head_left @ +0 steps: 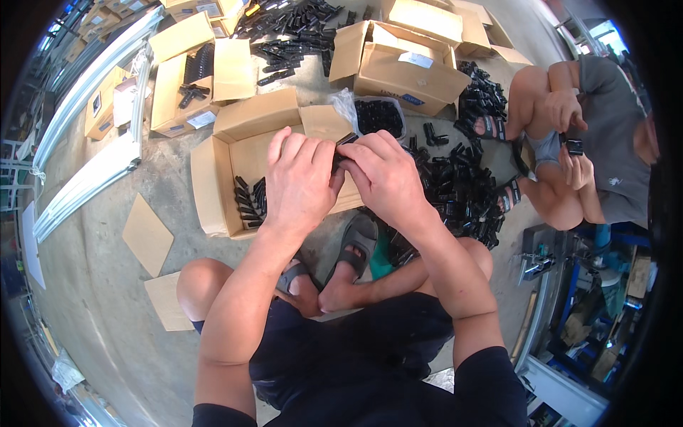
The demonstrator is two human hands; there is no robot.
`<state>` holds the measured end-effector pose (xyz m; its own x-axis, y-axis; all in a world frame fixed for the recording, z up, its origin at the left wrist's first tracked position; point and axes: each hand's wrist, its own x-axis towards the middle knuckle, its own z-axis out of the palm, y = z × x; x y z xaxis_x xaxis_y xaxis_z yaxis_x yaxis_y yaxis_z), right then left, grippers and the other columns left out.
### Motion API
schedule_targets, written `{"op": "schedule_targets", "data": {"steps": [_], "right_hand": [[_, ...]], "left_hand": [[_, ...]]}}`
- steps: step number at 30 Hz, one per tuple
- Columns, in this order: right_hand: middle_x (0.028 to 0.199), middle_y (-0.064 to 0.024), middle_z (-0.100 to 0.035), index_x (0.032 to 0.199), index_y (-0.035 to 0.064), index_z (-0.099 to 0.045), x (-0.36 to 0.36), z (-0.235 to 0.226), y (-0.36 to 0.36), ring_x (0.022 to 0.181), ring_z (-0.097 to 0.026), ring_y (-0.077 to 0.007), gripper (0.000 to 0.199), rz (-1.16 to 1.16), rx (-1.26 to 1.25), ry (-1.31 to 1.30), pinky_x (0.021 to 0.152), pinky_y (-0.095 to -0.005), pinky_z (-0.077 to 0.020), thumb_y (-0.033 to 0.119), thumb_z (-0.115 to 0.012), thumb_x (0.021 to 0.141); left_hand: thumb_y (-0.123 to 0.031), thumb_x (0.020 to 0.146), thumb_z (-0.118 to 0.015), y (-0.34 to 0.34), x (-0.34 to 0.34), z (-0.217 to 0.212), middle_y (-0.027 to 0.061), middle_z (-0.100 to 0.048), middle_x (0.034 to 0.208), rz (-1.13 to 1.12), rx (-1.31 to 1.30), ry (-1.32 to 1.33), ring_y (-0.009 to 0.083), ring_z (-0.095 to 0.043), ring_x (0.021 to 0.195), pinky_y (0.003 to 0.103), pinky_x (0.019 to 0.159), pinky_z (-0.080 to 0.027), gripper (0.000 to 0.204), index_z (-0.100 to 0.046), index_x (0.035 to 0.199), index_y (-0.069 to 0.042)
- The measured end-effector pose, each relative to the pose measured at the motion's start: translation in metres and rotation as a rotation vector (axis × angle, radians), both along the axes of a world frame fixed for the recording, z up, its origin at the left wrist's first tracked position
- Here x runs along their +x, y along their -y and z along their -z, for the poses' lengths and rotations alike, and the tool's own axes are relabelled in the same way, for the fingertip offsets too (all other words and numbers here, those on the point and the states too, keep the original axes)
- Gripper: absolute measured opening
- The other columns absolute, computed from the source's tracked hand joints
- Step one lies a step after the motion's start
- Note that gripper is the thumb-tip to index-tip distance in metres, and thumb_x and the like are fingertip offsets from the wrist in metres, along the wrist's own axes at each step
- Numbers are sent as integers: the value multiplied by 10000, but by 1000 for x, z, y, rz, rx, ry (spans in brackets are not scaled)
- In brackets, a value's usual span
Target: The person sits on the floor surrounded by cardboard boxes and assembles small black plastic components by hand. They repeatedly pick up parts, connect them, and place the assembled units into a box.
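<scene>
Both my hands meet in front of me, above the near side of an open cardboard box (210, 186). Between them is a black plastic pipe fitting (346, 139), mostly covered by my fingers. My left hand (299, 178) is closed round its left side. The fingers of my right hand (384, 174) pinch it from the right. Inside the box, several black fittings (249, 203) lie in rows at the left; my arms hide part of the rest. A large loose heap of black fittings (455, 185) lies on the floor to the right of the box.
A clear tub (380, 117) of small black parts stands behind the box. More open cartons (409, 71) and fittings (284, 43) lie farther back. At the right a co-worker (605, 128) sits holding a black part. Long white profiles (92, 188) lie left, near cardboard pieces (148, 235).
</scene>
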<state>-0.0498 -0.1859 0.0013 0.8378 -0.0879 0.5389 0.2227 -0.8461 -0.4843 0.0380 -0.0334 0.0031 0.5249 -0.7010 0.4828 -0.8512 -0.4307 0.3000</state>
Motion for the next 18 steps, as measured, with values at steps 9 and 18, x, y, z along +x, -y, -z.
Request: {"op": "schedule_targets", "data": {"steps": [9,18], "right_hand": [[1133,-76,-679,1322,-23,-608,-6,-3,34,961,-647,-134,494,-120,1139,-221,852,-302,-562,71,-807,880],[1118,-48,-704,1287,-30,-623,-7,3,26,990,-665,-100,405,-264,1447,-258,868,-268,-563,62,-769,922]], "left_hand": [[-88,824,-828,-2,-4,-17,44,-727,977,-51,-286,-884,135,-658,890,285,829,-528,292,-727,1082,2],[-4,882,-788,-3,-10,-15,88,-731,1123,86,-439,-1035,123,-664,1004,284,902,-534,390,-664,1248,43]]}}
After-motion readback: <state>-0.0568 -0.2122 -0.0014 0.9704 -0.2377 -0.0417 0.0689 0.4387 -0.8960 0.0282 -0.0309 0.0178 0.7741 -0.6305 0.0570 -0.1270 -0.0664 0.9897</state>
